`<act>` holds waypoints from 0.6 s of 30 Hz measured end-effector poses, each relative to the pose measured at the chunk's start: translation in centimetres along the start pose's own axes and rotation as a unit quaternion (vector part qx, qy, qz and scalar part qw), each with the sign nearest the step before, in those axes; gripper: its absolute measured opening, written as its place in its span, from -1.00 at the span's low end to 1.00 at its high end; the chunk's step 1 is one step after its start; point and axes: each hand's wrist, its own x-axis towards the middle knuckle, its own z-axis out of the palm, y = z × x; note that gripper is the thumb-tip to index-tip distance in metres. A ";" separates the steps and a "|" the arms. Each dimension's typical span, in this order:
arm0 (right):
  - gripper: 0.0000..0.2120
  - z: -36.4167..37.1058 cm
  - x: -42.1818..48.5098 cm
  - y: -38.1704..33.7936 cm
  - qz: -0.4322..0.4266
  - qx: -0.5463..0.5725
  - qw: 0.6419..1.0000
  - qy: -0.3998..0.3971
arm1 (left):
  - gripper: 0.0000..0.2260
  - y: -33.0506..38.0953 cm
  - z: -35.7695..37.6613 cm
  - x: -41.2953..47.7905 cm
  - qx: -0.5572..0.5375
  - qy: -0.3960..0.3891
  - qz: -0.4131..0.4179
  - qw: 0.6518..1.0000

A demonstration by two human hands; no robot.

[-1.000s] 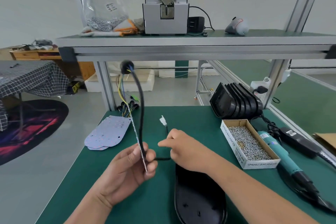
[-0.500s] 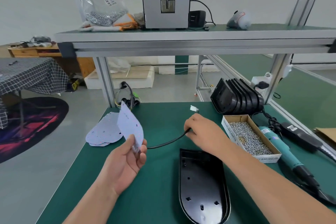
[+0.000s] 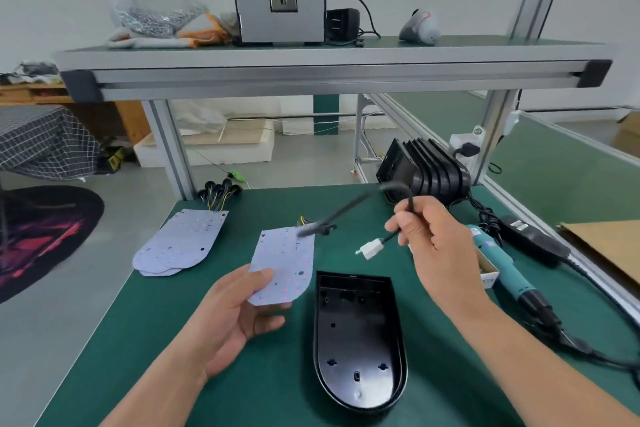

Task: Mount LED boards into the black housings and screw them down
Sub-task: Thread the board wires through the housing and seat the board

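You've got the green bench mat in front of you, and on it, near and just right of centre, the black housing lies open side up. Its long axis runs away from you, with the square end far and the rounded end close to your body. Your left hand holds the LED board above the mat, just left of the housing and not touching it. The thumb is on top of the near rounded end and the fingers are curled beneath, so it's a pinch at the edge. The board's long axis sits nearly parallel to the housing's, with the straight, wired end pointing away. That already matches rounded to rounded, so no flipping looks needed. Your right hand is raised above the mat, fingers curled round the black cable, which arcs back to the board's far end. The white connector pokes out toward the left, free of everything. My read is that you're dressing the lead before seating. Feed that connector through an opening at the square end first and draw the slack out gently, without tugging the solder joints. Then lower the board flat, with its holes over the mounting points, holding it by the edge only.
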 end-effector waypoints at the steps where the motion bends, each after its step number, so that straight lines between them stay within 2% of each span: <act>1: -0.90 0.0 -0.3 -0.2 0.017 0.034 0.999 0.000 | -0.57 -0.1 0.2 0.1 -0.009 -0.014 -0.003 1.000; 3: -0.88 0.3 -1.0 -0.3 0.043 0.065 0.997 -0.015 | -0.58 -0.4 0.5 0.1 -0.046 -0.038 -0.014 0.998; 7: -0.79 1.4 -2.6 0.6 0.068 0.056 0.994 -0.068 | -0.37 -0.5 0.7 0.3 -0.112 -0.074 -0.033 0.990; 9: -0.78 1.7 -2.8 1.0 0.072 0.039 0.993 -0.090 | -0.34 -0.5 0.7 0.3 -0.114 -0.090 -0.036 0.989; 14: -0.87 2.1 -3.0 1.8 0.068 0.001 0.987 -0.147 | -0.47 -1.0 2.2 0.0 -0.064 -0.134 -0.033 0.988; 18: -0.88 2.3 -3.1 1.8 0.054 0.007 0.985 -0.162 | -0.52 -0.8 3.0 -0.2 -0.027 -0.134 -0.026 0.990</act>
